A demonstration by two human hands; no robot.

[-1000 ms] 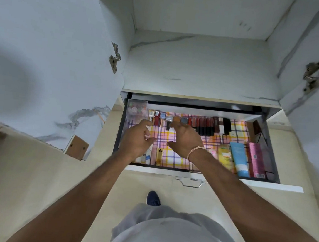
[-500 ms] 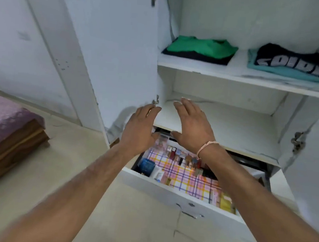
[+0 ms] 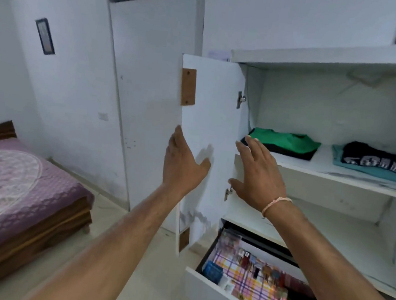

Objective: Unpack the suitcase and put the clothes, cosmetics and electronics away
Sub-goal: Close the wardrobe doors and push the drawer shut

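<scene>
A white wardrobe stands open. Its drawer (image 3: 206, 286) is pulled out at the bottom, lined with checked cloth and holding several cosmetics (image 3: 263, 271). On the upper shelf (image 3: 319, 171) lie a folded green shirt (image 3: 286, 143) and a black printed shirt (image 3: 380, 158) on a teal one. My left hand (image 3: 182, 163) is raised with straight fingers at the edge of the open left door (image 3: 209, 117). My right hand (image 3: 258, 176) is raised flat in front of the shelf edge. Both hands hold nothing.
A bed (image 3: 20, 196) with a purple cover and wooden frame stands at the left. A white room door (image 3: 149, 97) is behind the wardrobe door. A bare lower shelf (image 3: 328, 233) sits above the drawer.
Both hands left the drawer's cosmetics and rose with fingers straight. The view swung up and left, from the drawer to the shelves, the door and the bed.
</scene>
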